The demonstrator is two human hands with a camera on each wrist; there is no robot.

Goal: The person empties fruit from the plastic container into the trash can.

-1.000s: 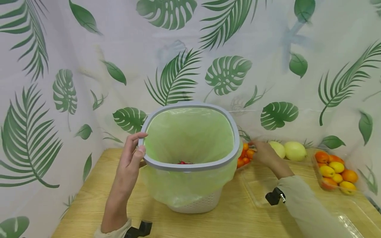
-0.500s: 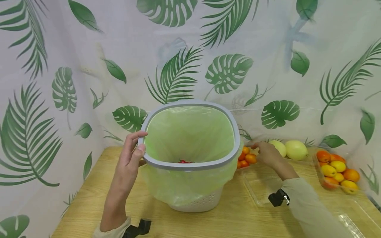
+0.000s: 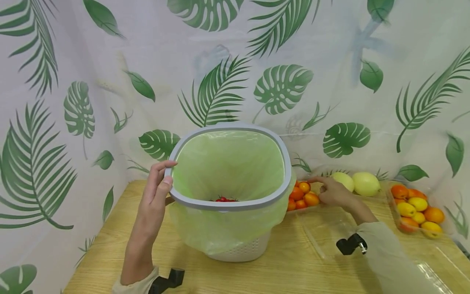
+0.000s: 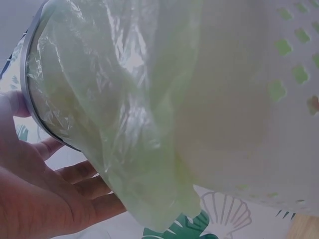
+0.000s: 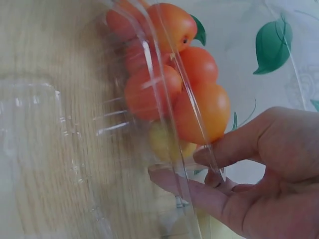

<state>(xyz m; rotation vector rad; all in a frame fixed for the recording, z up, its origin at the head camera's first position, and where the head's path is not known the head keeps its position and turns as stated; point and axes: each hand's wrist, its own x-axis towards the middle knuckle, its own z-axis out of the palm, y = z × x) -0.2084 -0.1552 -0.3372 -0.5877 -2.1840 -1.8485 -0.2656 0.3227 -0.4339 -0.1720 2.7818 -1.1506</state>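
The left hand (image 3: 156, 196) grips the grey rim (image 3: 227, 204) of the waste bin (image 3: 238, 249), thumb on the near edge and fingers curled over the top. The bin is tilted toward the camera and lined with a pale green bag (image 3: 220, 228). Compared with a second ago the bin has shifted a little to the left and the hand has gone with it, its grip unchanged. A few small red tomatoes (image 3: 222, 199) lie at the bottom of the bag, as before. In the left wrist view the fingers (image 4: 79, 174) curl under the rim beside the crumpled bag (image 4: 129, 124) and the white perforated wall of the bin (image 4: 279, 99).

The right hand (image 3: 332, 192) is at the clear plastic punnet (image 3: 310, 188) of orange cherry tomatoes (image 3: 302, 195), just right of the bin on the wooden desk (image 3: 293, 265). With the bin moved left, more of these tomatoes show than earlier, and the hand has drawn slightly to the right. In the right wrist view the thumb and fingers (image 5: 199, 191) pinch the edge of the punnet (image 5: 164, 124), with the tomatoes (image 5: 199, 99) pressed against its clear wall.

Behind the hand lie two pale yellow-green fruits (image 3: 363, 183). Farther right is a clear tray of orange and yellow fruit (image 3: 415, 208). An open clear lid (image 3: 323, 232) lies flat on the desk by the right forearm.
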